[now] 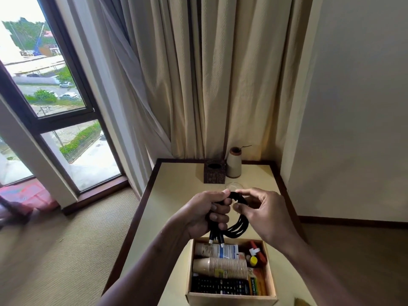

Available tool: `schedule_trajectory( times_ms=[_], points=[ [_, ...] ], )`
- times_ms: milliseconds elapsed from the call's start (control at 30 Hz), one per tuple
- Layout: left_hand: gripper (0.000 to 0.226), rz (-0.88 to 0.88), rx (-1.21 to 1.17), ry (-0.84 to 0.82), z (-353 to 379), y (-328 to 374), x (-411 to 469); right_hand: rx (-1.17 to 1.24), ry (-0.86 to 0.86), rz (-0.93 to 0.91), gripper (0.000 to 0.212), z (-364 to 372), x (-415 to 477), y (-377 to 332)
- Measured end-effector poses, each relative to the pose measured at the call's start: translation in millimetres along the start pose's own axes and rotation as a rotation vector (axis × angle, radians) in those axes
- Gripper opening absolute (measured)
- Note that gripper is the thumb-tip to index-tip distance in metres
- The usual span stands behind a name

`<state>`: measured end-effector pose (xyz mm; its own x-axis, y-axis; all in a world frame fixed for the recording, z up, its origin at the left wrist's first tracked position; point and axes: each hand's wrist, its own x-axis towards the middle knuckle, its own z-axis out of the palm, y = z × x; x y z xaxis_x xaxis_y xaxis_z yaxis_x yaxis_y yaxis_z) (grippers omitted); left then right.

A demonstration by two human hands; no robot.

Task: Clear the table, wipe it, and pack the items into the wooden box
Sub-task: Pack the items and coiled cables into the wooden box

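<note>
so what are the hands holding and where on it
A coiled black cable: the left hand grips the bundled loops, the right hand pinches the coil's top.

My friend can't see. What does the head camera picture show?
Two hands, left hand and right hand, hold a coiled black cable above an open wooden box on a cream table. The box holds paper cups and a remote.

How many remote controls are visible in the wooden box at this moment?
1. A black remote control lies flat along the near side of the wooden box, just in front of the stack of paper cups. Others could be hidden underneath.
</note>
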<state>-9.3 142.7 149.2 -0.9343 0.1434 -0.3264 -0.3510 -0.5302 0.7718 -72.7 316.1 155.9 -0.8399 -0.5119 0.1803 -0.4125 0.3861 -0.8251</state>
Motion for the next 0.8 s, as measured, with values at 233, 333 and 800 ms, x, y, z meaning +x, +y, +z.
schedule_trajectory(
  times_ms=[233, 333, 800],
  points=[
    [0.018, 0.024, -0.075, 0.055, -18, -60, 20, -0.01, -0.143, 0.21, 0.027, -10, -7, 37],
    [0.017, 0.037, -0.062, 0.092, -18, -102, 35, -0.23, -0.119, 0.198, 0.023, -1, -15, 63],
    [0.013, 0.316, 1.389, 0.846, -114, -184, 39, -0.737, -0.308, 0.421, 0.023, 21, -36, 118]
  ],
)
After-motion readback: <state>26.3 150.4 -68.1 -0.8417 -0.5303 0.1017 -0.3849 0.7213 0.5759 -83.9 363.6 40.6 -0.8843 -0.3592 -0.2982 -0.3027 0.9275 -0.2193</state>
